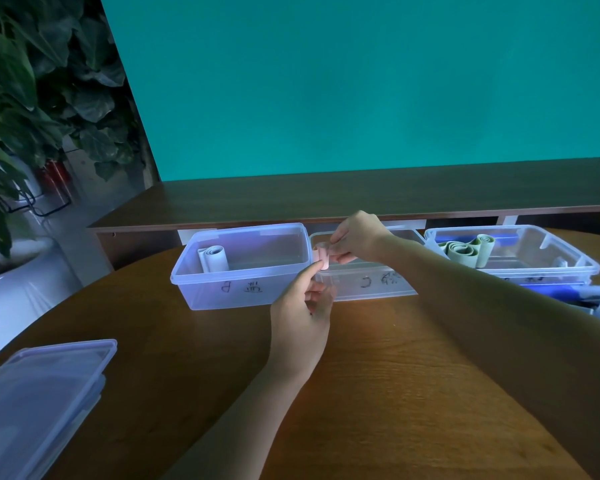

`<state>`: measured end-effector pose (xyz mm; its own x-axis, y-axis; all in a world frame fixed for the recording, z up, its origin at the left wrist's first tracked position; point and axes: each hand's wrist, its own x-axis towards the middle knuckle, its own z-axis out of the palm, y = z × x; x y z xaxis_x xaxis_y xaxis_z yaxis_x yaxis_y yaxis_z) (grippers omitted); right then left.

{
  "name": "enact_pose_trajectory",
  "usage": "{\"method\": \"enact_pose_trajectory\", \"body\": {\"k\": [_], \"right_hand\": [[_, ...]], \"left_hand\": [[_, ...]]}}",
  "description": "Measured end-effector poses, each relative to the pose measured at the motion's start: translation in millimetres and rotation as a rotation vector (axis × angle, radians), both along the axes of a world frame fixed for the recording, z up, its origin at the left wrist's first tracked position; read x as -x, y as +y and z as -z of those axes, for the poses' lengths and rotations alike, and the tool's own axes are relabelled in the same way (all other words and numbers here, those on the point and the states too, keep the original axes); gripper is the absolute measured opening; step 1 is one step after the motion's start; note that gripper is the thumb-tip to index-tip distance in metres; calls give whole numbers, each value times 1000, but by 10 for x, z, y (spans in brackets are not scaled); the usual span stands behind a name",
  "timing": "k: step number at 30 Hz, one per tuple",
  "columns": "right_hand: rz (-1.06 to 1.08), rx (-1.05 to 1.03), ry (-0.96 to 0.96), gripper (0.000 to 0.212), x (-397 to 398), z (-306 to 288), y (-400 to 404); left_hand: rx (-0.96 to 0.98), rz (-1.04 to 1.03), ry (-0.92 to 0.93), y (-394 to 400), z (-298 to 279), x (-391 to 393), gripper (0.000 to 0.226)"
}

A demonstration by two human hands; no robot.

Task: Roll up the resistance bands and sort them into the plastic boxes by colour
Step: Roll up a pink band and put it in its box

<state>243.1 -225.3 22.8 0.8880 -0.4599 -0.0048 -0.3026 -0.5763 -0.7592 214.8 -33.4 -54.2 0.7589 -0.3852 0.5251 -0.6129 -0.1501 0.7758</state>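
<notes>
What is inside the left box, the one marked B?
One pale rolled band stands against the left wall of the box marked B. The rest of its floor shows bare; nothing hides it.

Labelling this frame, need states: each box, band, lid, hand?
left box: open, holds one pale rolled band
middle box: open, contents hidden by hands
right box: open, holds loosely coiled green bands
pink band: rolled small, held over the middle box
left hand: pinching the pink band
right hand: pinching the pink band
lids: off, stacked on the table
</notes>
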Motion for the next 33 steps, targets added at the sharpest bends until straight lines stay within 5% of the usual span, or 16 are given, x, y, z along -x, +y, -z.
{"method": "enact_pose_trajectory", "body": {"k": [13,24,33], "right_hand": [[-19,-18,-156,18,666,-256,23],[106,-288,-360,25,2621,24,433],[493,124,-352,10,3823,344,269]], "left_hand": [[139,-93,-152,61,-69,229,36],[11,175,210,-89,-128,1277,36],[-123,313,202,-555,-127,1984,28]]}}
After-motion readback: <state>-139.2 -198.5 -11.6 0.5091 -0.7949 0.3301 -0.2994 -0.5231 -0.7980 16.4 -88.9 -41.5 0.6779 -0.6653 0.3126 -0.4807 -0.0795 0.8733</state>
